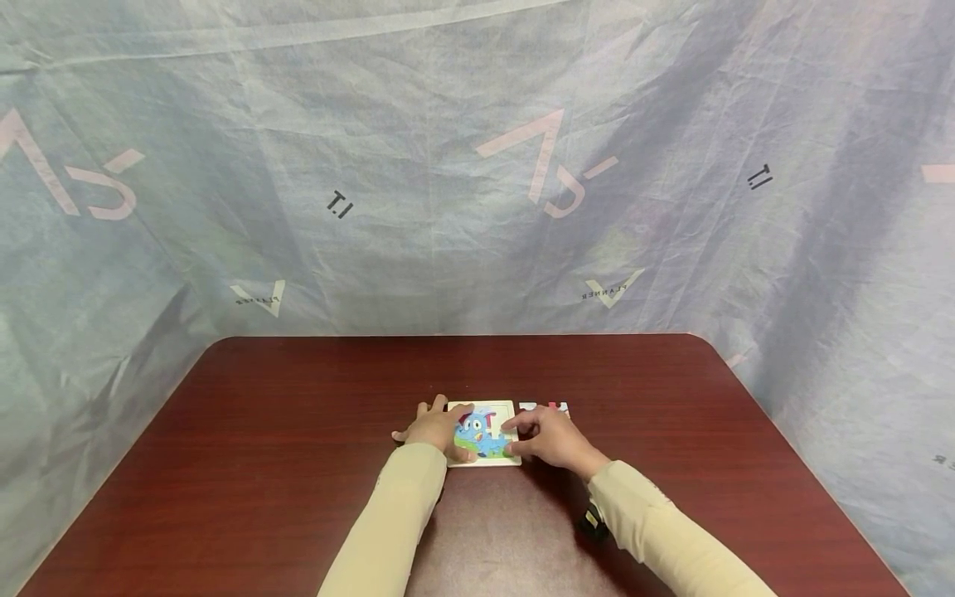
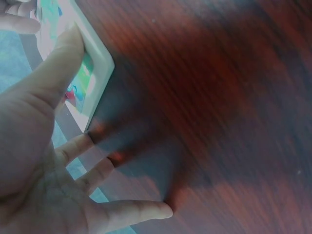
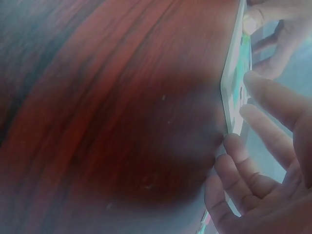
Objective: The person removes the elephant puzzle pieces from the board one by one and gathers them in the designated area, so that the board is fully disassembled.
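A jigsaw puzzle [image 1: 488,448] with a blue cartoon animal on green lies in a white-rimmed frame on the table; pale bare backing shows in its upper right part. My left hand [image 1: 433,429] is spread at the frame's left side. Its thumb [image 2: 70,46] rests on the picture, while other fingertips touch the tabletop. From the right, my right hand [image 1: 552,435] reaches over the frame's edge, thumb and index finger apart on the puzzle's surface. Its remaining fingers [image 3: 222,195] bend down beside the frame. Loose puzzle pieces [image 1: 528,406] lie just behind this hand, partly hidden by it.
The dark red wooden table [image 1: 298,390] has rounded far corners. A grey printed cloth [image 1: 418,166] hangs behind it and along both sides. Around the right wrist sits a black device [image 1: 593,522] on the sleeve.
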Demonstrator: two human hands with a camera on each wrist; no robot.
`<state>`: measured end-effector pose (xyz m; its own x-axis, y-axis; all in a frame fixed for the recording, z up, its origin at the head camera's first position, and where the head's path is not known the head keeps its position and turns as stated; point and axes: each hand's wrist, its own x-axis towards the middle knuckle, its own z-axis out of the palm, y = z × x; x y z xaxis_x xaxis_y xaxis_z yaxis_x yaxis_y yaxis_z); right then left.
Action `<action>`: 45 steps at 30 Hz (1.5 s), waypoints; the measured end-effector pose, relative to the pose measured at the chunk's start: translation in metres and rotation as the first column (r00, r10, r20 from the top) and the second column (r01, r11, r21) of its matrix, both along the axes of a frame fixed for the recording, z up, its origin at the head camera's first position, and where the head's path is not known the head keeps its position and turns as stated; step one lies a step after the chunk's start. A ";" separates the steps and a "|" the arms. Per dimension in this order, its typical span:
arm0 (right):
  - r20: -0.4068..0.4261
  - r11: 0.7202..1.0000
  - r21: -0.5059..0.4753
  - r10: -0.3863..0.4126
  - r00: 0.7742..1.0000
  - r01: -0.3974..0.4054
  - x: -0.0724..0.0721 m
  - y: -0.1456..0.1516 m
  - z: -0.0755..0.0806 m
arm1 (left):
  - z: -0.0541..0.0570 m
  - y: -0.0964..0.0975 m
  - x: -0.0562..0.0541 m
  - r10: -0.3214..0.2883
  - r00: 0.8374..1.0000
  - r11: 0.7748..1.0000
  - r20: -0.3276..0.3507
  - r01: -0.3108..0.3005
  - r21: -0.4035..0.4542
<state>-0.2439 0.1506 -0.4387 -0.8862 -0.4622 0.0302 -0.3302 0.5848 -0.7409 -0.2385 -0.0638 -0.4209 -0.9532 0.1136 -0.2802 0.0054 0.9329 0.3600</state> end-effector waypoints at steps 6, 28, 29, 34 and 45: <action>-0.008 0.999 0.040 0.036 0.999 -0.035 0.000 -0.003 0.002 | 0.003 0.000 0.001 0.011 1.000 1.000 0.006 -0.011 0.005; -0.020 0.997 0.061 -0.039 0.999 0.040 -0.002 -0.010 0.000 | 0.000 0.001 -0.001 0.018 1.000 1.000 0.007 -0.018 0.024; -0.021 0.997 0.058 -0.040 0.999 0.041 -0.002 -0.010 0.001 | 0.000 0.001 -0.002 0.017 1.000 0.999 0.006 -0.017 0.027; -0.060 0.997 0.063 -0.043 0.997 0.046 -0.001 -0.008 0.001 | 0.000 0.000 -0.003 0.018 1.000 0.999 0.014 -0.018 0.030; -0.129 0.984 0.151 -0.079 0.988 0.098 -0.002 -0.006 -0.002 | 0.000 0.000 -0.001 0.014 1.000 1.000 0.008 -0.014 0.025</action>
